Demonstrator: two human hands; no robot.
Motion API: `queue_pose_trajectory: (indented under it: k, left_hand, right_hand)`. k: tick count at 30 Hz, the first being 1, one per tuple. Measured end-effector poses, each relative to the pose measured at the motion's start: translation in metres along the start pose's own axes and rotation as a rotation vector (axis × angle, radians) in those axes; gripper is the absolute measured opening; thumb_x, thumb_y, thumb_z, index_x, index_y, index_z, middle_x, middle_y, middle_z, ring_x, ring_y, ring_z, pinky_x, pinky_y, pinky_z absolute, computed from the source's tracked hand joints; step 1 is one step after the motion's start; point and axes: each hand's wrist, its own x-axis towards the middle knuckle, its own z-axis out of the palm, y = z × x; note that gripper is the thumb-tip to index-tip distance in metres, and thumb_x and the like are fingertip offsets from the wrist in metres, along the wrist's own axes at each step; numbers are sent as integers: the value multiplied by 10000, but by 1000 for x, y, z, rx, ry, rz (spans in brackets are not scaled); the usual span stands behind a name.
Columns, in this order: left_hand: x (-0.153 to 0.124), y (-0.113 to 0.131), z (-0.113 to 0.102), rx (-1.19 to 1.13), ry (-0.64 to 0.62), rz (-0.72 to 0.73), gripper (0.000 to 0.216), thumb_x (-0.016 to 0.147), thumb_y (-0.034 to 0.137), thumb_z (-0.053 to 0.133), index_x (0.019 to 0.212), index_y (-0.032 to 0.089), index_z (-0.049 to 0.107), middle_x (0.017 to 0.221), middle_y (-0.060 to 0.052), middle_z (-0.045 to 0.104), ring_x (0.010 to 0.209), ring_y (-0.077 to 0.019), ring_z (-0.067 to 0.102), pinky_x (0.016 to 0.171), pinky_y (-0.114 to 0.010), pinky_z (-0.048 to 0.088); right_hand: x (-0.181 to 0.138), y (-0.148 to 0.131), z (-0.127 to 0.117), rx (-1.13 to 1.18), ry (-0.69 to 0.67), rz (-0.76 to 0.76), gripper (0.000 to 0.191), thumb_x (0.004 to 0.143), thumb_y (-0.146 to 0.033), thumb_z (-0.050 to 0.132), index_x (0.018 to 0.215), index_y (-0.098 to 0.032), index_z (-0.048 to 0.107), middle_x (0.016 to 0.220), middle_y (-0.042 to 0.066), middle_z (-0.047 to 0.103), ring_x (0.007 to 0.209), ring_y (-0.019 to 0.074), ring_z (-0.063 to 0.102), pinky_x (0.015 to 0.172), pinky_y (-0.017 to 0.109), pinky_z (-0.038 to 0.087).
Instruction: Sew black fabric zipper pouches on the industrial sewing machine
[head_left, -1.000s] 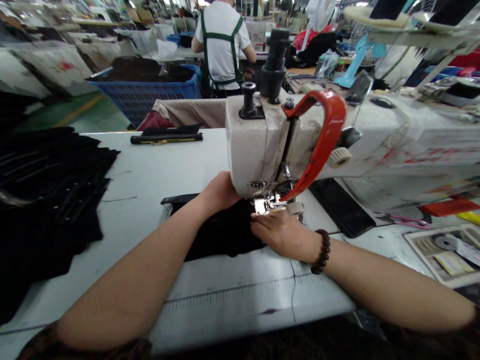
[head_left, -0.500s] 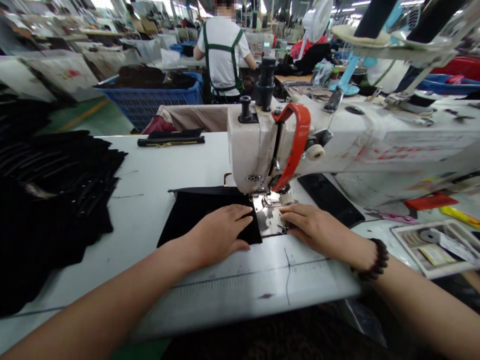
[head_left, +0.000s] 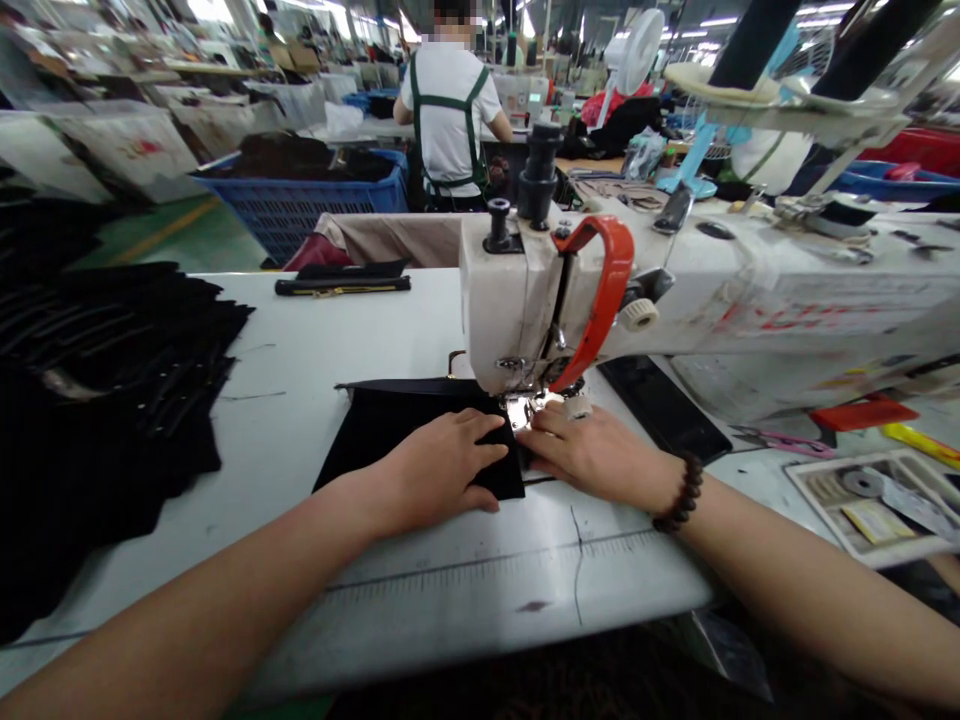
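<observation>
A black fabric piece [head_left: 390,425] lies flat on the white sewing table [head_left: 322,330], its right edge under the head of a white sewing machine [head_left: 517,300] with an orange guard [head_left: 600,290]. My left hand [head_left: 442,465] rests flat on the fabric, fingers spread, pressing it down. My right hand [head_left: 592,450], with a dark bead bracelet at the wrist, lies just right of the fabric's edge beside the presser foot [head_left: 529,405], fingers extended and touching the fabric edge and metal plate.
A heap of black garments [head_left: 97,400] covers the table's left side. A black strip with a zipper [head_left: 341,285] lies at the far edge. A black phone [head_left: 664,405], pink scissors [head_left: 787,440] and a parts tray [head_left: 870,500] sit right. A person in a green-strapped apron [head_left: 448,110] works beyond, near a blue basket [head_left: 300,190].
A second ago both hands were up at the needle; the left hand then drew back to lie flat on the fabric. Since half a second ago the right hand has slid left to the fabric's edge.
</observation>
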Motion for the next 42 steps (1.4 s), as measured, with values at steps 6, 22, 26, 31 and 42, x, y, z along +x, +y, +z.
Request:
queue_pose_trajectory:
  k: [6, 22, 26, 31, 42]
  left_hand:
    - [5, -4, -4, -11, -41, 36, 513, 697, 446, 654, 1098, 131, 598, 1268, -162, 485, 1149, -296, 462, 959, -404, 370]
    - [-1, -6, -2, -86, -21, 50, 491, 737, 310, 569, 1179, 101, 525, 1299, -183, 439, 1186, -307, 417, 991, -435, 339]
    - [-1, -7, 1, -96, -14, 58, 495, 727, 286, 567, 1186, 109, 510, 1301, -170, 440, 1186, -301, 418, 991, -439, 341]
    - [-1, -10, 2, -122, 1, 63, 485, 725, 263, 559, 1183, 113, 507, 1304, -162, 441, 1194, -295, 413, 1001, -442, 331]
    - [0, -14, 0, -100, -30, 42, 483, 740, 292, 557, 1193, 131, 512, 1312, -144, 439, 1210, -281, 400, 1012, -414, 325]
  right_hand:
    - [5, 9, 6, 157, -7, -116, 225, 887, -268, 451, 998, -118, 577, 854, 79, 596, 853, 190, 542, 707, 316, 440]
    - [1, 11, 11, 185, 93, -84, 280, 912, -192, 358, 1061, -141, 590, 831, 93, 605, 711, 175, 549, 599, 296, 444]
    - [4, 8, 5, 191, 71, -49, 268, 902, -167, 379, 999, -149, 628, 829, 79, 620, 685, 167, 551, 577, 282, 426]
    - [8, 6, 4, 198, 29, -7, 262, 891, -144, 396, 1001, -148, 633, 848, 81, 628, 712, 172, 557, 606, 292, 423]
    - [6, 4, 10, 204, 28, 10, 336, 932, -202, 300, 1068, -159, 605, 858, 87, 612, 716, 187, 555, 613, 320, 429]
